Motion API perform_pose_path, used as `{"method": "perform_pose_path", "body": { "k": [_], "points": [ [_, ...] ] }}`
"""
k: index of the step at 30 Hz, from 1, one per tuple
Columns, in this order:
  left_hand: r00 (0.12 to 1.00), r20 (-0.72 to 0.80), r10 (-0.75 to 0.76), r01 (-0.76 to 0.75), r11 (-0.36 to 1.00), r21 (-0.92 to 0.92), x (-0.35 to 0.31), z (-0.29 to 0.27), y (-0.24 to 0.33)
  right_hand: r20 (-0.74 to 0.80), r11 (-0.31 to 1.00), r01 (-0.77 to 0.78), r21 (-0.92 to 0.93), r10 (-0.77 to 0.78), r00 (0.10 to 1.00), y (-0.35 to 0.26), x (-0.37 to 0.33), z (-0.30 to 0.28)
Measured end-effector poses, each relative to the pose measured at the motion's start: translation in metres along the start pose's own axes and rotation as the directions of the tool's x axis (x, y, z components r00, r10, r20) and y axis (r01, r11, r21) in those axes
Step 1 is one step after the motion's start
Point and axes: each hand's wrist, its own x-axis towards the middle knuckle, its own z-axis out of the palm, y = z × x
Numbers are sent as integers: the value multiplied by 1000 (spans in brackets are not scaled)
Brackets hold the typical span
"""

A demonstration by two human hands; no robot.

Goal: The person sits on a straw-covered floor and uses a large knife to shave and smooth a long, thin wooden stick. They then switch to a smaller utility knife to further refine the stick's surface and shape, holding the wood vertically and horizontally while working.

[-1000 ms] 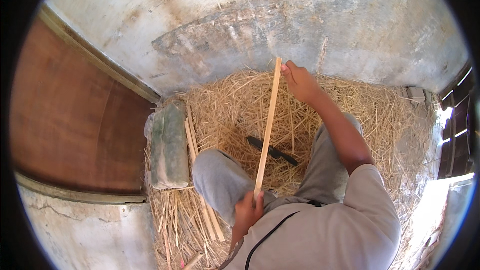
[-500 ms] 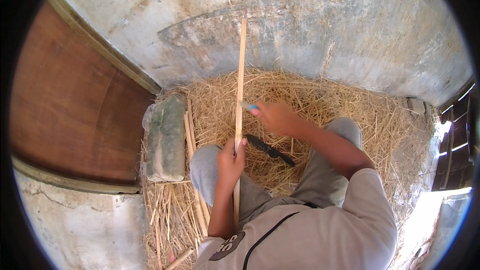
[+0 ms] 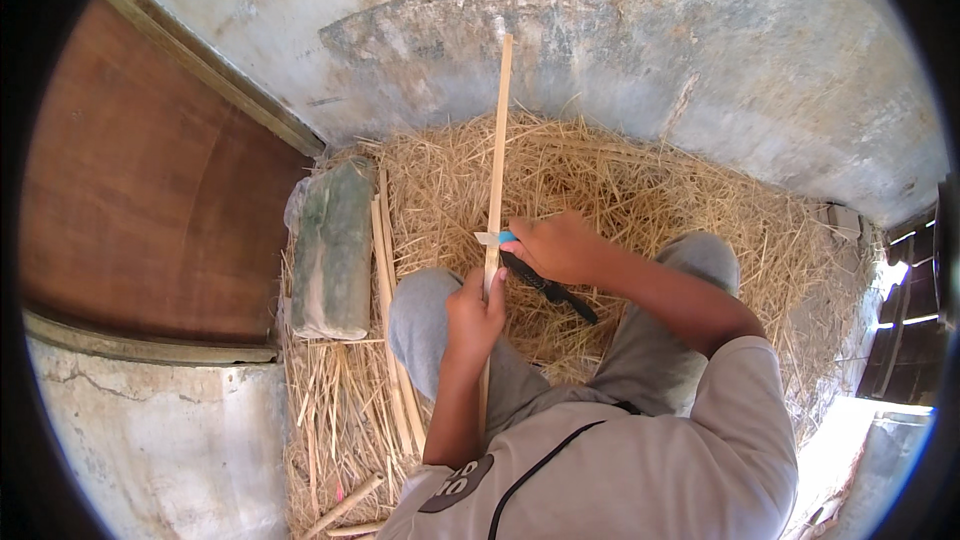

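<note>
My left hand is closed around a long pale strip of wood or bamboo, which stands out lengthwise away from me over my left thigh. A knife with a light blade and blue handle is gripped in my right hand. Its blade lies across the strip a little beyond my left hand. Below my right hand, a black knife-shaped tool rests between my legs, its far end partly covered by the hand.
Straw covers the ground around me. To the left lie a green-grey wrapped block and several pale strips. A stained wall rises ahead, with a brown wooden panel at the left.
My right hand has drawn the knife toward me along the strip, closer to my left hand. The strip's far end has shifted slightly right.
</note>
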Motion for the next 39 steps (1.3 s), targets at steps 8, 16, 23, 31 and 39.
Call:
{"method": "perform_pose_path", "body": {
  "k": [8,16,23,31,39],
  "points": [
    [999,-5,-36,36,999,-21,5,3,2,-82,998,65,-23,-67,994,10,6,1],
    [1000,-2,3,-3,1000,23,8,2,2,-86,990,23,-137,-35,996,19,13,12],
    [1000,-7,-6,6,998,62,10,2,-1,-133,993,10,-114,-26,991,24,22,14],
    [995,40,-90,90,996,15,-18,-7,14,-88,740,-673,-11,669,738,114,44,-60],
    [979,57,-193,200,964,-173,-7,-5,-4,-33,959,-195,204,206,978,34,23,-10]
  ]
}}
